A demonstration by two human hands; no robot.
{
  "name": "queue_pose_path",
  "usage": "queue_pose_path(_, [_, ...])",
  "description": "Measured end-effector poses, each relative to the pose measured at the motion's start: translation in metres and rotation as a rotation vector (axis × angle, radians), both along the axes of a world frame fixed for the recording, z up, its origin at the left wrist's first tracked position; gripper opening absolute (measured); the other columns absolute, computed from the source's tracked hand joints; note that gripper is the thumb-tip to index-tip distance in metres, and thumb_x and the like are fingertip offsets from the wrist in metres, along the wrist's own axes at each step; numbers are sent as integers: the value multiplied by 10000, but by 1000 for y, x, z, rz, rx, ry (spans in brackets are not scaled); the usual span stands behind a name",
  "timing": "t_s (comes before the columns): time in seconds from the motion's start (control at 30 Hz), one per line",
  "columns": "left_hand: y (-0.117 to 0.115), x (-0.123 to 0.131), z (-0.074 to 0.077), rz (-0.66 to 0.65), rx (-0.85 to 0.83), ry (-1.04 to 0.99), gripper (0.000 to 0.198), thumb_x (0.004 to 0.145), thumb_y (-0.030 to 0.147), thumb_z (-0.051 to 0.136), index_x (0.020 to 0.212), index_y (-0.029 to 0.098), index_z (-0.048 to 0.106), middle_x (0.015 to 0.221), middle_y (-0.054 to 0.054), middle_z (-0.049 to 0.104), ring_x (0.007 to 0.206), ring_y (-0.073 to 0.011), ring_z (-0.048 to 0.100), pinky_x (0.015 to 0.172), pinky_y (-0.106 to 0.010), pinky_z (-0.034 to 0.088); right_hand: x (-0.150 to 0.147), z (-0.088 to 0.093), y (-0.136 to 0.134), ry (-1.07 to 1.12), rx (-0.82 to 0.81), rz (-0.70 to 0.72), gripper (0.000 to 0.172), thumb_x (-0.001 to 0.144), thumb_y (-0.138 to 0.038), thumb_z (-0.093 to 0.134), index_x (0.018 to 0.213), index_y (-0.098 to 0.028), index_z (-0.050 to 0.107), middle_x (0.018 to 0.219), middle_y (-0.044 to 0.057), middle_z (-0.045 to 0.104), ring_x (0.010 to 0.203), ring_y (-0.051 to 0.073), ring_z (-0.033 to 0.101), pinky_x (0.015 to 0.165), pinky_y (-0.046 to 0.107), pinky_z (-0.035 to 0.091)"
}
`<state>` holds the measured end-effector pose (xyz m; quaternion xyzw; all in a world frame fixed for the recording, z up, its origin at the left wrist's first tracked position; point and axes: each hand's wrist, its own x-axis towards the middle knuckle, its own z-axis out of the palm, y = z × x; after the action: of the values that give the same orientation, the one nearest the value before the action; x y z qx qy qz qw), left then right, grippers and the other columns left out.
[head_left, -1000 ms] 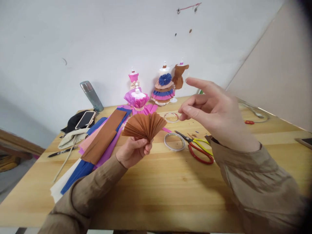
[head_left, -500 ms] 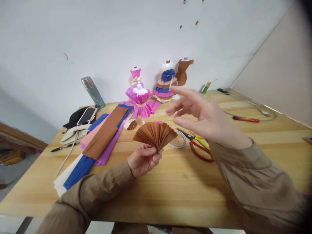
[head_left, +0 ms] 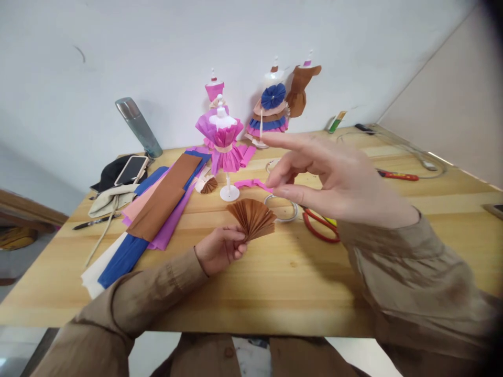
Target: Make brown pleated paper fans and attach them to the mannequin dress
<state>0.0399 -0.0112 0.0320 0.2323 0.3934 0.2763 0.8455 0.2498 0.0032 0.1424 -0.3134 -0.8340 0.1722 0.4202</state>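
My left hand (head_left: pixel 220 251) pinches the gathered base of a pleated brown paper fan (head_left: pixel 254 215), its folds spread upward and to the right. Above and to the right, my right hand (head_left: pixel 328 175) hovers over the table with its index finger stretched out. A small whitish strip (head_left: pixel 261 124), perhaps tape, stands up from that fingertip and looks stuck to it. Thumb and middle finger sit close together, with nothing visible between them. Behind the fan stands a small white dress form (head_left: pixel 220 121) in a pink paper dress. A narrow pink paper strip (head_left: pixel 251 183) lies beside its base.
Layered coloured paper sheets (head_left: pixel 165 199) lie on the left, near a phone (head_left: pixel 131 170) and a flask (head_left: pixel 139 128). Red-handled scissors (head_left: pixel 319 230) and a tape roll (head_left: pixel 293 213) are partly behind my right hand. Other dressed forms (head_left: pixel 271 118) line the wall.
The view has tilted lower. My left hand has turned the fan and brought it down, baring the front dress form's base. My right hand has shifted left, with the strip still at its fingertip.
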Motion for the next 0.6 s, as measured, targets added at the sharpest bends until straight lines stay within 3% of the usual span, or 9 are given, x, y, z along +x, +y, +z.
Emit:
queue_pose_path(0.23, [3, -18, 7, -17, 85, 90, 80, 671, 88, 661, 702, 101, 588, 525, 12, 532, 425, -47, 482, 393, -133, 333, -10, -13, 8, -179, 23, 61, 581, 846, -216, 608, 1393, -334, 451, 940, 15, 736, 824, 215, 693, 767, 383, 589])
queue_pose_path(0.43, [1, -29, 7, -4, 172, -35, 142, 598, 145, 688, 641, 113, 557, 482, 38, 479, 394, -40, 418, 338, -141, 238, -17, -29, 15, -334, -49, 210, 791, 809, -207, 642, 1505, -268, 271, 1363, 112, 564, 1068, 258, 643, 913, 438, 531])
queue_pose_path(0.5, [0, -30, 7, -8, 196, -106, 158, 584, 165, 692, 655, 107, 564, 482, 40, 472, 377, -35, 392, 321, -146, 207, -22, -33, 14, -294, -73, 220, 793, 813, -182, 630, 1507, -294, 263, 1421, 102, 507, 1057, 243, 642, 920, 432, 526])
queue_pose_path(0.6, [-2, -31, 6, -9, 212, -194, 165, 588, 170, 689, 679, 103, 568, 483, 37, 477, 364, -32, 372, 317, -149, 194, -31, -37, 12, -165, -120, 225, 760, 819, -124, 580, 1492, -326, 290, 1352, 90, 542, 875, 179, 656, 801, 377, 569])
